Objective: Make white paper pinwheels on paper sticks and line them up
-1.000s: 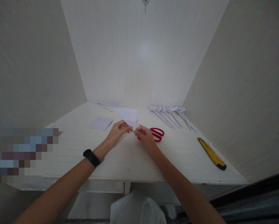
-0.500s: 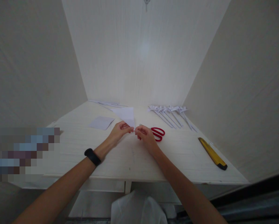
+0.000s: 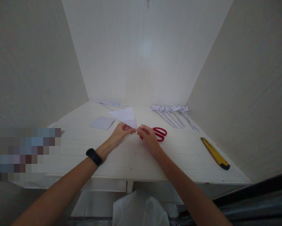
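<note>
Both hands meet over the middle of the white table (image 3: 131, 163). Left hand (image 3: 119, 133) pinches the near corner of a white paper sheet (image 3: 125, 115), fingers closed on its edge. Right hand (image 3: 147, 136) is just beside it, fingertips pinched on the same corner (exact contact point too small to tell). The sheet is folded into a triangle shape and stands tilted up off the table, its point down at the fingers, its wide part reaching away toward the back wall. Black wristband (image 3: 94, 157) on the left wrist.

Red-handled scissors (image 3: 159, 133) lie flat just beside the right hand, on its right. A second flat paper piece (image 3: 102, 123) lies left of the hands, near but apart. Thin paper strips (image 3: 109, 104) lie along the back edge. A row of folded paper stems (image 3: 174, 114) lies at the back right. Yellow utility knife (image 3: 215, 153) lies well apart near the right edge. A white plastic bag (image 3: 139, 208) sits below the table front.
</note>
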`<state>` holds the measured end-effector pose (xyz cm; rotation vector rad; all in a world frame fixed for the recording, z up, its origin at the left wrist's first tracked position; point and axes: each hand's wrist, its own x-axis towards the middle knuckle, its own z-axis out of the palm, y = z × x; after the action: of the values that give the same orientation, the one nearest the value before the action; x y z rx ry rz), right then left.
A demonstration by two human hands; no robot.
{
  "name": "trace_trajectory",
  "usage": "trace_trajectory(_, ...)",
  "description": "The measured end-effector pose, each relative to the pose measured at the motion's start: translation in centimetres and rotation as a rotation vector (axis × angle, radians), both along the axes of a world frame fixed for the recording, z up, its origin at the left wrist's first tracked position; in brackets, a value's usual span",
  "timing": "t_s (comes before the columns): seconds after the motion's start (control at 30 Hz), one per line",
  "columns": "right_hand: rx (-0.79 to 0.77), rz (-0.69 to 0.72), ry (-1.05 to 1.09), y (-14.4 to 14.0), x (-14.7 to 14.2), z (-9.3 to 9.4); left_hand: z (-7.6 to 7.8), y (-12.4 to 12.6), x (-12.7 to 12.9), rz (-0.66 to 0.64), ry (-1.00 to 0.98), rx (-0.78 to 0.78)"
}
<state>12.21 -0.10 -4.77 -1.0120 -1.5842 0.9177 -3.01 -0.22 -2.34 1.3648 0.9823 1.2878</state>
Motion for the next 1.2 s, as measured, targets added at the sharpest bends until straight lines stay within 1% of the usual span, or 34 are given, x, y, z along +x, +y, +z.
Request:
trace_trajectory(0.1, 0.045, -0.141, -0.116, 0.1, 0.4, 0.1, 0.0, 0.1, -0.1, 0.020, -0.018, 0.006)
trace_trajectory(0.2, 0.100, -0.291, -0.292, 0.1, 1.7, 0.6, -0.2, 0.3, -0.3, 0.034, -0.033, 0.006)
trace_trajectory(0.3, 0.131, -0.362, -0.505, 0.0, 3.8, 1.3, -0.2, 0.3, -0.6, 0.046, -0.044, 0.005)
trace_trajectory(0.4, 0.102, -0.373, -0.709, -0.1, 6.2, 1.8, 0.3, 0.1, -0.9, 0.057, -0.096, 0.000)
trace_trajectory(0.5, 0.055, -0.338, -0.854, 0.0, 8.0, 2.2, 1.0, 0.0, -0.9, 0.049, -0.155, -0.014)
trace_trajectory(0.57, 0.033, -0.306, -0.910, 0.2, 8.6, 2.3, 1.7, 0.0, -0.8, 0.038, -0.173, -0.013)
trace_trajectory(0.67, 0.015, -0.279, -0.931, 0.7, 8.6, 2.4, 3.2, 0.4, -0.4, 0.010, -0.200, 0.021)
trace_trajectory(0.8, -0.018, -0.273, -0.847, 1.8, 7.9, 2.8, 5.6, 1.1, 0.2, -0.080, -0.210, 0.117)
trace_trajectory(0.87, -0.032, -0.249, -0.763, 2.3, 7.6, 3.7, 6.8, 1.4, 0.4, -0.112, -0.205, 0.171)
trace_trajectory(0.9, -0.040, -0.212, -0.670, 2.4, 7.5, 4.4, 7.4, 1.6, 0.5, -0.119, -0.198, 0.200)
trace_trajectory(0.93, -0.045, -0.164, -0.558, 2.6, 7.5, 5.4, 8.2, 1.7, 0.7, -0.120, -0.183, 0.230)
trace_trajectory(1.0, -0.055, -0.002, -0.052, 2.8, 7.3, 7.9, 9.9, 1.8, 1.2, -0.118, -0.132, 0.304)
trace_trajectory(1.03, -0.030, 0.036, 0.106, 2.8, 7.2, 9.5, 11.0, 1.7, 1.5, -0.112, -0.100, 0.352)
trace_trajectory(1.07, 0.004, 0.049, 0.201, 2.9, 7.0, 11.1, 12.1, 1.6, 1.9, -0.116, -0.073, 0.407)
trace_trajectory(1.1, 0.039, 0.078, 0.243, 2.8, 6.7, 12.8, 13.4, 1.3, 2.2, -0.128, -0.047, 0.456)
trace_trajectory(1.2, 0.158, 0.222, 0.268, 2.3, 5.3, 17.3, 16.9, 0.2, 2.6, -0.182, 0.015, 0.557)
